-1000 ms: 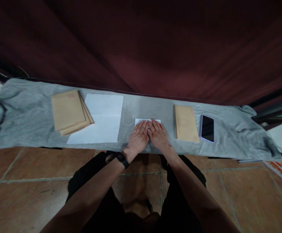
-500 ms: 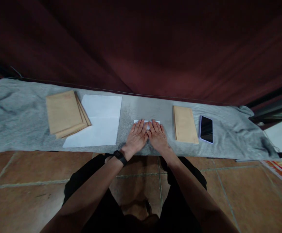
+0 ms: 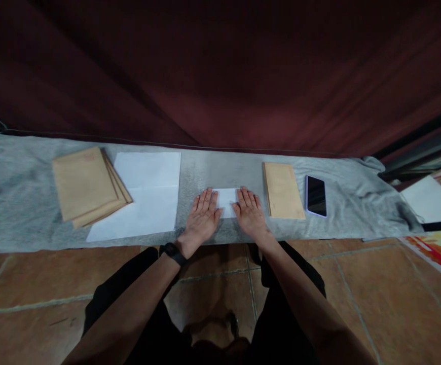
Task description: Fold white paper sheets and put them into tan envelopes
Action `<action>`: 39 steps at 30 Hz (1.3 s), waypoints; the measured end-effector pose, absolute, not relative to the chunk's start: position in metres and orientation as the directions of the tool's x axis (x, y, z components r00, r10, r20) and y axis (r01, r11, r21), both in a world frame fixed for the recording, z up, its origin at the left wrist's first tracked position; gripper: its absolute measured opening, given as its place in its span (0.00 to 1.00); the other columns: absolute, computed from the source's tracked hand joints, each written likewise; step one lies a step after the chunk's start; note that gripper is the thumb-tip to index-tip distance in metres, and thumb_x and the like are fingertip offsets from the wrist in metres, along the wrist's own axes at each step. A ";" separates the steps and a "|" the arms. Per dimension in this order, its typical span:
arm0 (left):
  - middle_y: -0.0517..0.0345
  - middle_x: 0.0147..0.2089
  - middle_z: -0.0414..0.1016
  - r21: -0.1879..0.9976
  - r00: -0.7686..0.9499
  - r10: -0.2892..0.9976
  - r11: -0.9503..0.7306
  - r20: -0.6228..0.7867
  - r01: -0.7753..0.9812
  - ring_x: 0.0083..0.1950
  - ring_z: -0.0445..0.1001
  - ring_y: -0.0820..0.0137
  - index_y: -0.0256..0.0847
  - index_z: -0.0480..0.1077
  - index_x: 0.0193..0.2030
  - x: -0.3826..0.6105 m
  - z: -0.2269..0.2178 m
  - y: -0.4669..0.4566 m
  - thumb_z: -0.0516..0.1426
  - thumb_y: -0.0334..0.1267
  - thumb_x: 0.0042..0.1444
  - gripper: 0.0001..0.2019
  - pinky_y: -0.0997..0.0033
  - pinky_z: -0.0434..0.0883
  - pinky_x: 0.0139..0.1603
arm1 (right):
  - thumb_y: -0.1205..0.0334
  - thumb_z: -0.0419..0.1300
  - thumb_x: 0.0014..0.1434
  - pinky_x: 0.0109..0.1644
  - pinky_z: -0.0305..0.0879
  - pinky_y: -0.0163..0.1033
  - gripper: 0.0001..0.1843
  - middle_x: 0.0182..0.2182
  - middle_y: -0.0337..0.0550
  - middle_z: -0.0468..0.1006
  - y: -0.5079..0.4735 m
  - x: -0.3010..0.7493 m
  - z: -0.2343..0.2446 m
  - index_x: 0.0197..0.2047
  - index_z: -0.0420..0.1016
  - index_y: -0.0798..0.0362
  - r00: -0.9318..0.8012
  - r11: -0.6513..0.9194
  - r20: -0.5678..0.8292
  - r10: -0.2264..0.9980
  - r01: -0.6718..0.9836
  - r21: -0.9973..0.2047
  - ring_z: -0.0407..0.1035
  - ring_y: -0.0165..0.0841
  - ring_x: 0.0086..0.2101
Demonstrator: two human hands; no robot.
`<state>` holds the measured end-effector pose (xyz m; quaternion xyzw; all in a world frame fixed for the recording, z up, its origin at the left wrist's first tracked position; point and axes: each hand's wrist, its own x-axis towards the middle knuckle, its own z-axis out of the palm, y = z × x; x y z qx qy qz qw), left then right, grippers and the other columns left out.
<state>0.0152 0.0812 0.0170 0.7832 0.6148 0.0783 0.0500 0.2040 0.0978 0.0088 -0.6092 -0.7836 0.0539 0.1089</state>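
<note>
A small folded white paper (image 3: 226, 202) lies on the grey cloth (image 3: 213, 172) in front of me. My left hand (image 3: 201, 216) rests flat on the paper's left end, fingers stretched out. My right hand (image 3: 249, 213) lies flat on its right end, fingers also stretched out. The paper's middle shows between the two hands. A black watch (image 3: 172, 252) is on my left wrist.
A stack of brown envelopes (image 3: 85, 185) sits at the left, overlapping sheets of white paper (image 3: 148, 195). Another brown envelope (image 3: 282, 189) and a dark phone (image 3: 315, 195) lie to the right. A dark red curtain (image 3: 220, 76) hangs behind. Tiled floor is below.
My hands, side by side on the folded paper before, have slid apart toward its ends, uncovering its middle. The view has shifted a little to the right.
</note>
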 end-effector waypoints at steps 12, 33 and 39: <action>0.40 0.79 0.46 0.135 0.201 0.979 -0.202 0.022 0.970 0.80 0.45 0.57 0.27 0.48 0.77 0.003 0.016 0.072 0.40 0.46 0.72 0.32 0.52 0.46 0.78 | 0.54 0.42 0.75 0.75 0.47 0.57 0.32 0.74 0.53 0.54 0.096 0.218 0.014 0.76 0.51 0.59 -0.230 0.265 0.154 0.961 0.926 -0.268 0.49 0.45 0.72; 0.41 0.78 0.51 0.177 0.188 0.976 -0.206 0.113 0.962 0.79 0.49 0.58 0.29 0.50 0.76 -0.007 0.015 0.062 0.42 0.42 0.71 0.31 0.49 0.51 0.77 | 0.54 0.43 0.75 0.75 0.44 0.53 0.31 0.74 0.52 0.53 0.072 0.206 0.013 0.76 0.52 0.59 -0.364 0.383 0.120 0.924 0.894 -0.235 0.49 0.43 0.72; 0.38 0.77 0.51 0.192 0.153 0.976 -0.182 0.152 0.965 0.79 0.48 0.55 0.26 0.51 0.75 -0.005 0.021 0.058 0.42 0.40 0.70 0.30 0.48 0.51 0.77 | 0.54 0.44 0.75 0.75 0.45 0.54 0.31 0.74 0.52 0.54 0.072 0.208 0.011 0.75 0.53 0.58 -0.319 0.342 0.126 0.939 0.902 -0.263 0.50 0.43 0.72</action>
